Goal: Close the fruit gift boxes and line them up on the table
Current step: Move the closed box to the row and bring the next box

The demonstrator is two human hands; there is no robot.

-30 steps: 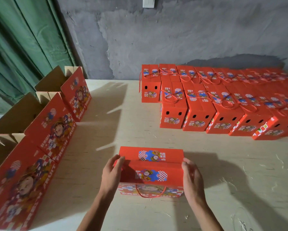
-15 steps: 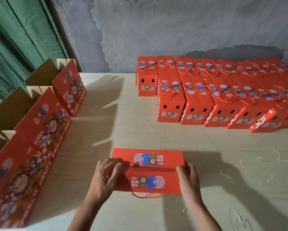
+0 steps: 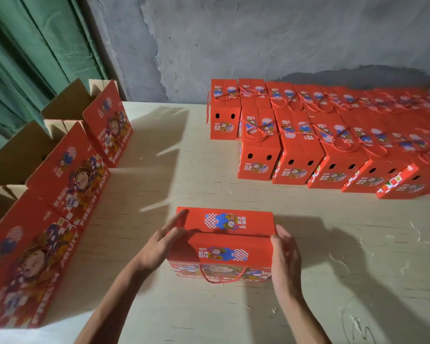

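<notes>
Now that the near flap has dropped flat, both the left hand (image 3: 163, 247) and right hand (image 3: 284, 254), fingers relaxed, flank the gift box (image 3: 224, 244), nearly closed.

A broad strip of bare desk (image 3: 184, 170) runs from the near box (image 3: 224, 242) to the wall — hemmed by open boxes (image 3: 67, 175) on the left and closed rows of boxes (image 3: 320, 150) far right.

On the bench (image 3: 209, 189): 1 gift box (image 3: 224, 244) between 2 hands, 3 open boxes (image 3: 79, 175) left of it, and closed boxes (image 3: 298, 157) in 2 rows beyond it, too blurred rightward to count.
</notes>
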